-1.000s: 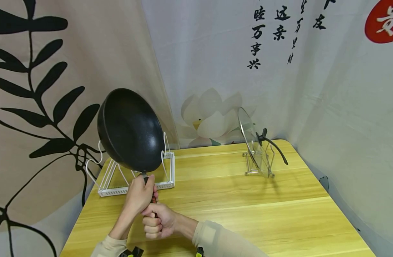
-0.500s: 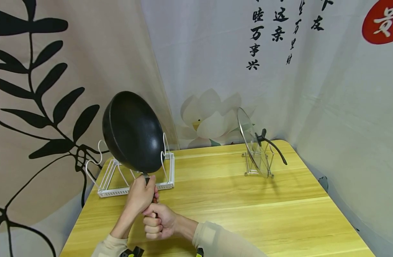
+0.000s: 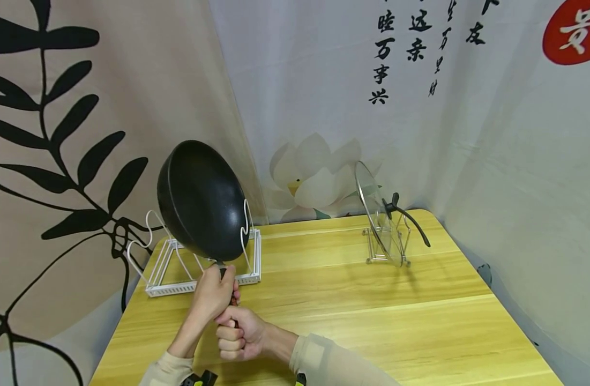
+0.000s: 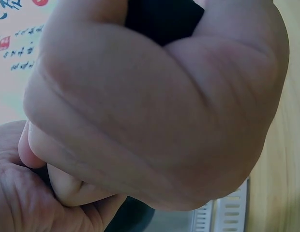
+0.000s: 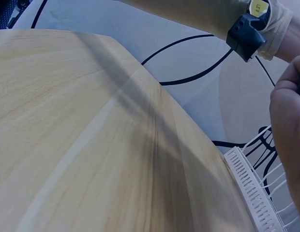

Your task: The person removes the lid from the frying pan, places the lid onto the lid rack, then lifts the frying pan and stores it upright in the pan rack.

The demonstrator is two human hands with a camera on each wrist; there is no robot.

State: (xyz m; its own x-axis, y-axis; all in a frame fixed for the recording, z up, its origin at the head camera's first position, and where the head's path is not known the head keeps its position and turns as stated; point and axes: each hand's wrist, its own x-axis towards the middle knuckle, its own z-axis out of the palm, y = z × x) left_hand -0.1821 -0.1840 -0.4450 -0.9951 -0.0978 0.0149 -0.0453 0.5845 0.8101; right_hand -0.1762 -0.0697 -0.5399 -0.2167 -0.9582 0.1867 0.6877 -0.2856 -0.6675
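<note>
A deep black wok (image 3: 203, 201) is held tilted, its hollow side facing me, over the white wire rack (image 3: 171, 289) in the head view. My left hand (image 3: 214, 289) grips its handle close to the pan. Just below, my right hand (image 3: 241, 332) is curled round the handle's lower end. The wok's lower right edge overlaps the rack's right-hand wire loops (image 3: 245, 230). In the left wrist view the left hand (image 4: 140, 111) fills most of the picture, and most of the handle is hidden by fingers.
To the right on the wooden table (image 3: 352, 332), a glass lid (image 3: 369, 206) with a black handle (image 3: 410, 217) leans upright in a small metal stand (image 3: 379, 258). Printed curtains (image 3: 319, 80) hang behind the table. The table's right edge (image 3: 497, 300) slopes toward me.
The wok has shifted slightly right and down, and turned a little more edge-on, toward the rack's right loops. Both hands keep their grip on the handle.
</note>
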